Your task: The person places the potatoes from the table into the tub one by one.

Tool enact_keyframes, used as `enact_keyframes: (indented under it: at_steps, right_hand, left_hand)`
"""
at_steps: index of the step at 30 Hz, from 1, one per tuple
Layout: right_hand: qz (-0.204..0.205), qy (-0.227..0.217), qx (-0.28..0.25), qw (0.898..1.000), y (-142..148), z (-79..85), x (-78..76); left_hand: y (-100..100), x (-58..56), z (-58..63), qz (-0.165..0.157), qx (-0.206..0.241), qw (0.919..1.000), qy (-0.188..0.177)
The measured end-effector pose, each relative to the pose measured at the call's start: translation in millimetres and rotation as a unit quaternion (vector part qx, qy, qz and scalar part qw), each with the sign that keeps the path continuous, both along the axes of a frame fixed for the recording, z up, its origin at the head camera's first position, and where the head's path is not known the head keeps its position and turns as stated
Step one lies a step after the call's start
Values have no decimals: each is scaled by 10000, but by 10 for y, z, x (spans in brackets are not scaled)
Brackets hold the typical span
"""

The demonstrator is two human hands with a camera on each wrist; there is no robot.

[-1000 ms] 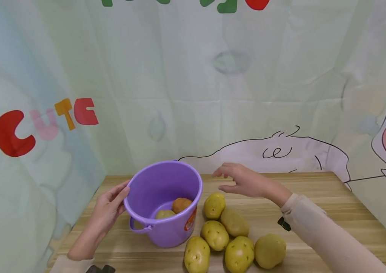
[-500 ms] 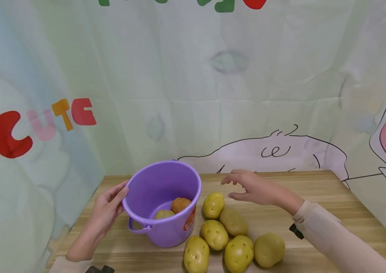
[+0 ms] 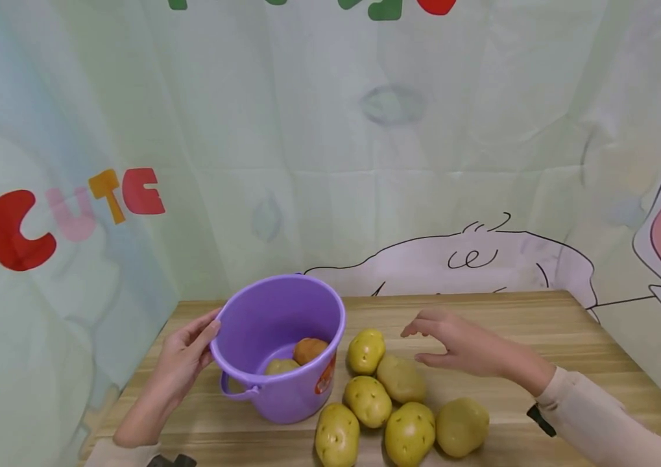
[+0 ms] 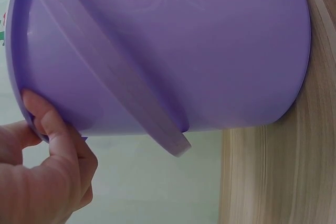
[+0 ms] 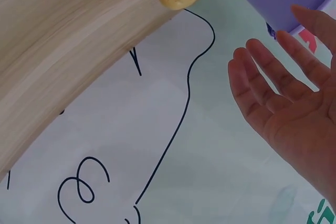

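Note:
A purple bucket [image 3: 292, 399] stands on the table, tipped slightly in view, with a brownish-orange potato [image 3: 309, 351] and a yellowish potato [image 3: 281, 367] inside. My left hand [image 3: 181, 357] pinches its rim on the left side; the left wrist view shows the thumb and fingers of that hand [image 4: 58, 166] on either side of the rim. To the right of the bucket lie several yellow potatoes [image 3: 368, 402]. My right hand [image 3: 464, 344] hovers above and right of them, holding nothing. Its fingers are spread and relaxed in the right wrist view.
The wooden table [image 3: 575, 363] reaches back to a printed curtain [image 3: 330, 162] hung behind and at both sides. The bucket's handle [image 4: 115, 72] hangs down along its side. One duller potato [image 3: 462, 428] lies rightmost, near the front.
My right hand has moved right and down, away from the bucket, with nothing in it. My left hand, the bucket and the potatoes stay where they were.

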State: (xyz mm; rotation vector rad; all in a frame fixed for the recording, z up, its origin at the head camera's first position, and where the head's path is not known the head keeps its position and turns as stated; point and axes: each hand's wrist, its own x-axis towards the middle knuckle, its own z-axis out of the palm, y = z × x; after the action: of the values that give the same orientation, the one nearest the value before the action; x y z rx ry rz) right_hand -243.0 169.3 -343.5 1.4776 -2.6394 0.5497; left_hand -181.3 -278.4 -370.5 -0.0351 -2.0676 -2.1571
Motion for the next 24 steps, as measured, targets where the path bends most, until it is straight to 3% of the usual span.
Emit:
enact_keyframes:
  at_steps: [10,17,24]
  right_hand:
    - [-3,-195,18,9998,196,-119,175]
    - [-317,-519,292,9977,340,-283,262]
    - [-135,-538,344,9979,444,-460,340]
  left_hand:
    - [32,2,9,43,-73,10000,4]
    - [31,15,10,38,-123,9999,-41]
    - [17,36,22,96,-144,9998,-62]
